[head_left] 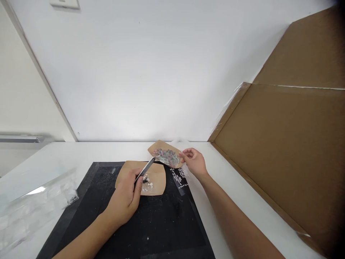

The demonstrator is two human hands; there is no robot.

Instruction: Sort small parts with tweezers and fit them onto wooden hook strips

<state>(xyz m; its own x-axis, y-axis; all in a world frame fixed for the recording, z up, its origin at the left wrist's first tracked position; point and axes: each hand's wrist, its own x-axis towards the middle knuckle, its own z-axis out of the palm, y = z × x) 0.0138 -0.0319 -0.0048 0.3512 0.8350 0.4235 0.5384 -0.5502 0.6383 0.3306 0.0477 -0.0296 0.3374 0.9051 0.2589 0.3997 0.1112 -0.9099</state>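
Note:
My left hand (125, 196) is closed around a slim black-and-silver tool (147, 167), tweezers or a knife by its shape, its tip pointing up and away. Below that tool lies a brown paper tray (159, 180) with small white pieces (147, 185) and something dark on it. At the right, my right hand (193, 162) has thumb and forefinger pinched together at the edge of a second brown paper tray (155, 145). This one bears a heap of grey, green and pinkish bits (167, 157). Whatever sits between the right fingertips is too small to make out.
A black mat (161, 226) covers much of the white table (83, 153). Rows of small white pieces (178, 178) lie at its right edge. Clear plastic packaging (40, 205) is on the left. A tall cardboard panel (283, 144) borders the right side, a white wall the back.

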